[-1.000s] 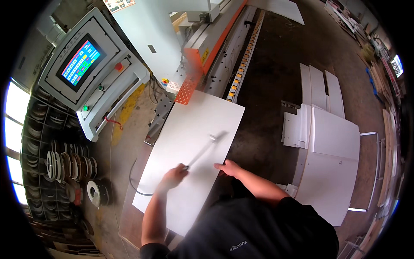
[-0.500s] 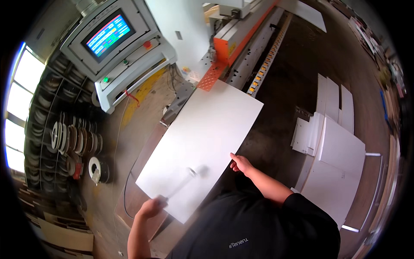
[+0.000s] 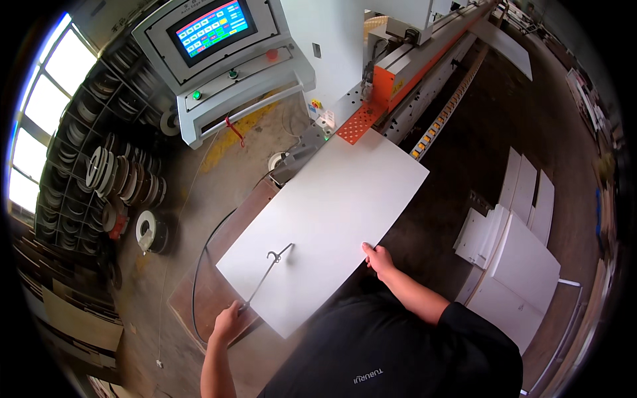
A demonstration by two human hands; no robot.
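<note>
In the head view, the white panel (image 3: 332, 215) lies at the centre on a brown table (image 3: 215, 288), its long axis slanting from half past seven up to half past one, with its far end at the orange perforated plate (image 3: 358, 126). The right hand (image 3: 378, 259) is the nearer one: it is clamped on the long edge at the panel's four o'clock side, thumb on top and fingers curled below, so the panel's middle lies toward ten o'clock from it. The left hand (image 3: 227, 322), well apart from the right, is closed around a thin metal rod tool (image 3: 263, 277) just beyond the near short edge; from there the panel stretches toward half past one. The rod points toward one o'clock over the panel, nearly along its axis; whether its tip touches, I cannot tell
</note>
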